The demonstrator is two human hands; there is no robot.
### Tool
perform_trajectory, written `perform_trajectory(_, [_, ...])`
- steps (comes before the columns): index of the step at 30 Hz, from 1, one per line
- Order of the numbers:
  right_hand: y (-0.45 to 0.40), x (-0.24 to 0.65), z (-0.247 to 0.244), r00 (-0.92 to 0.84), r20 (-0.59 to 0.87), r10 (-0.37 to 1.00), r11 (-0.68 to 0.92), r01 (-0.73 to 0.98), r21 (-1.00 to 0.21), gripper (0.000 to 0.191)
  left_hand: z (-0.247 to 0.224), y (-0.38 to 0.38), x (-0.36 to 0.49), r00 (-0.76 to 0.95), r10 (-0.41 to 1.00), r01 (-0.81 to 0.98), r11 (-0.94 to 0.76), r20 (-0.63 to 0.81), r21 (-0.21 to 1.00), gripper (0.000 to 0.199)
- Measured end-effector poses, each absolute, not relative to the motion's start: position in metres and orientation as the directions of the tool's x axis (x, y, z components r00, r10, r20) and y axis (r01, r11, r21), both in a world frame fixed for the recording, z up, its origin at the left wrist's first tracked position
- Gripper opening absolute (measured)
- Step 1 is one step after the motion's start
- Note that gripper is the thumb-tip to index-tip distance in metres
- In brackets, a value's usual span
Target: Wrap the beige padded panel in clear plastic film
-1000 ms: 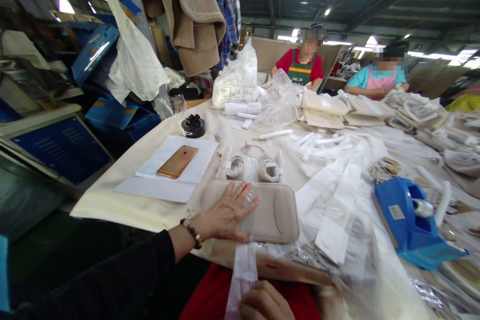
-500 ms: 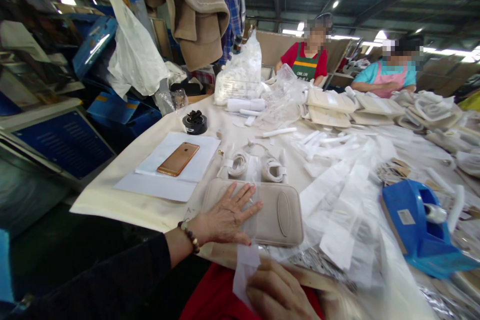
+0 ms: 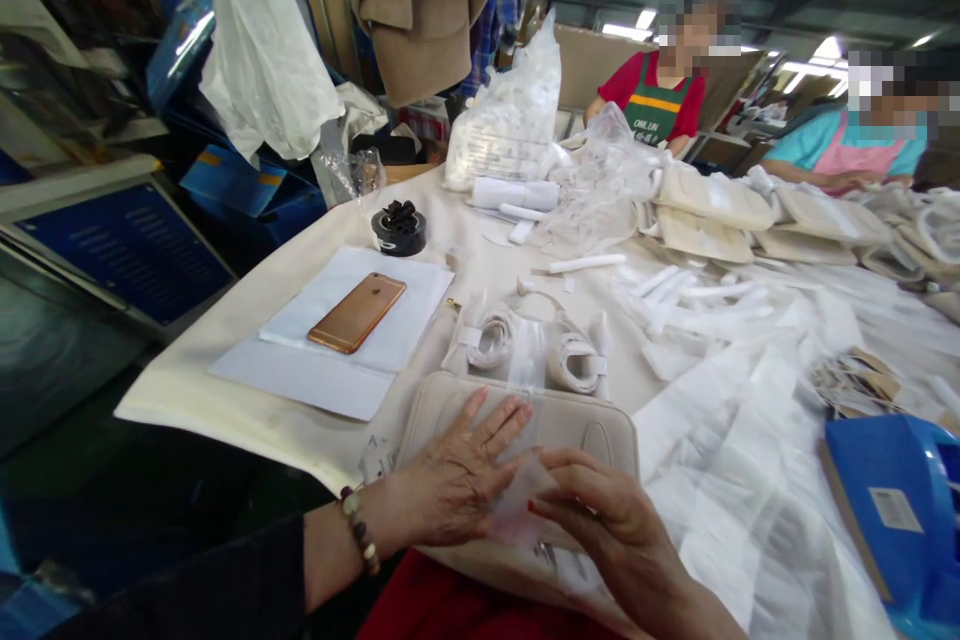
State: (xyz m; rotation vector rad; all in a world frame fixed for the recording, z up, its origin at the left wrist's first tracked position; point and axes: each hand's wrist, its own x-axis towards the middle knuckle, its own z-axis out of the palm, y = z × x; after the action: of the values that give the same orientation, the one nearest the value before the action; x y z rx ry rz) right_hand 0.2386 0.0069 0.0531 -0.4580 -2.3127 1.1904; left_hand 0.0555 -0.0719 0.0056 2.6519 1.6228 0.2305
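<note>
A beige handbag [image 3: 611,410] lies flat at the table's near edge. My left hand [image 3: 457,470] rests palm down on its left and middle part, fingers spread. My right hand [image 3: 615,515] is at the bag's near right side, thumb and fingers pinched on a thin translucent white wrapping strip [image 3: 521,500]. Above the bag, the strip shows between two coiled, wrapped beige straps [image 3: 495,338]. My left hand hides part of the strip and much of the bag's front.
Left of the bag, a gold phone [image 3: 358,312] lies on white paper [image 3: 300,380], with a black tape roll [image 3: 399,232] behind. White wrapping sheets [image 3: 720,430] and a blue tape dispenser [image 3: 892,510] are on the right. Two people work beyond stacked beige bags [image 3: 712,195].
My right hand has risen from below the table edge onto the bag's near side, bringing the strip's end up. My left hand stays on the bag. The view has shifted slightly.
</note>
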Motion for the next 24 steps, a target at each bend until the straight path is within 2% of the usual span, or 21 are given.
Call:
perform_trajectory(6, [0.027, 0.229, 0.047, -0.803, 0.140, 0.579, 0.446, 0.168, -0.879, 0.036, 0.000, -0.074, 0.056, 0.444, 0.880, 0.888, -0.457, 0.171, 0.044, 0.050])
perform_trajectory(10, [0.038, 0.221, 0.049, -0.852, 0.033, 0.523, 0.264, 0.124, -0.957, 0.017, -0.003, -0.075, 0.054, 0.481, 0.847, 0.870, -0.493, 0.225, -0.004, 0.047])
perform_trajectory(12, [0.041, 0.220, 0.054, -0.872, 0.027, 0.488, 0.233, 0.100, -0.967, 0.010, -0.003, -0.075, 0.054, 0.484, 0.843, 0.868, -0.496, 0.234, -0.006, 0.045])
perform_trajectory(15, [0.043, 0.219, 0.059, -0.889, 0.064, 0.454, 0.286, 0.078, -0.955, 0.010, -0.006, -0.075, 0.054, 0.484, 0.838, 0.864, -0.503, 0.252, 0.013, 0.040])
perform_trajectory(20, [0.046, 0.219, 0.051, -0.875, 0.187, 0.446, 0.537, 0.094, -0.838, 0.013, -0.020, -0.076, 0.055, 0.534, 0.770, 0.822, -0.570, 0.349, 0.001, 0.011])
perform_trajectory(24, [0.049, 0.218, 0.044, -0.866, 0.269, 0.420, 0.663, 0.091, -0.743, 0.016, -0.023, -0.076, 0.054, 0.536, 0.754, 0.815, -0.580, 0.380, 0.003, 0.009])
